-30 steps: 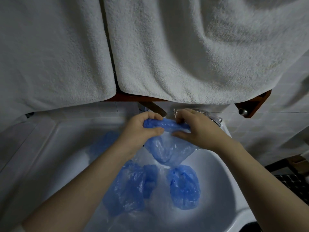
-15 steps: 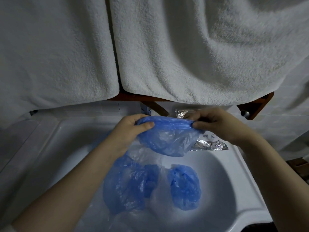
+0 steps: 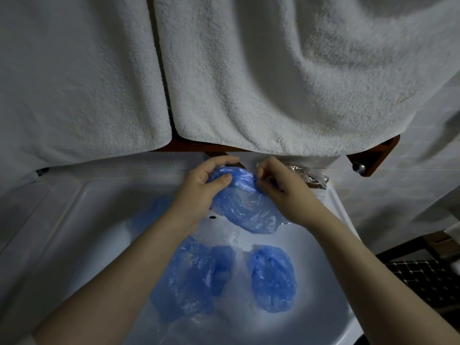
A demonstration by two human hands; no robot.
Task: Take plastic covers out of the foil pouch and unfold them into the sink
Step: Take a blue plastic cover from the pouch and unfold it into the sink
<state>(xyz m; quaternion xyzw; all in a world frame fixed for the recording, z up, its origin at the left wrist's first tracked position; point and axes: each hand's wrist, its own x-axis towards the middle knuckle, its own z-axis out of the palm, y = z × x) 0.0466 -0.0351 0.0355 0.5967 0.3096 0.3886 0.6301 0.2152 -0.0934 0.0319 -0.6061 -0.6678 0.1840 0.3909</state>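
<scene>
Blue plastic cover [image 3: 245,207] held above the back of the white sink [image 3: 82,220], long axis running from upper left to lower right, gathered rim uppermost, crinkled body sagging toward the basin. Left hand [image 3: 206,188] curled round the cover's left end, thumb pressed on top; right hand [image 3: 286,192] pinching the rim at the right end. Behind the right hand, on the sink's back ledge, silver foil pouch [image 3: 311,178], partly hidden. Inside the sink, below the held cover: a large opened blue cover [image 3: 189,282] to the left, a smaller blue cover [image 3: 273,282] to the right, clear film [image 3: 234,290] between them. Above the sink, two white towels [image 3: 273,70] draped over a wooden rail [image 3: 373,155].
</scene>
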